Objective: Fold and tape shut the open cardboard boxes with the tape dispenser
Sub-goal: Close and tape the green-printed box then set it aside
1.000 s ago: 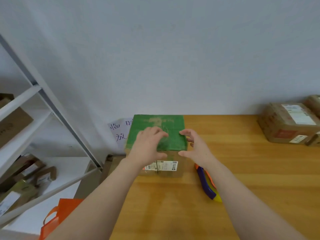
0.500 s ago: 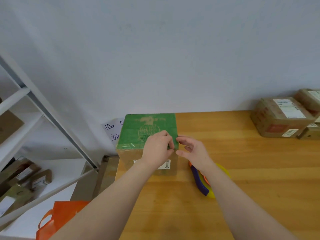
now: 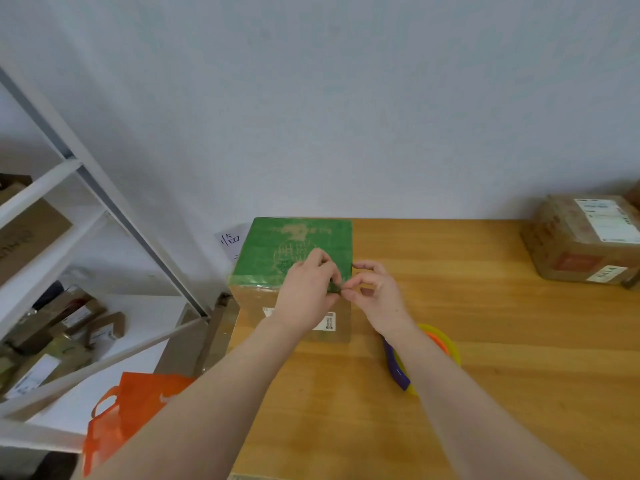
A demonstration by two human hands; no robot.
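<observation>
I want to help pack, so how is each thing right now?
Cardboard box: shut, top covered in green tape.
Left hand: pinches the green tape at the box's near right corner.
Right hand: pinches the same spot.
Tape dispenser: lies on the table, untouched.
Labelled parcel: taped shut.

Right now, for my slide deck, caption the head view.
Left hand and right hand pinch the near right corner of a green-topped cardboard box on a wooden table.
</observation>
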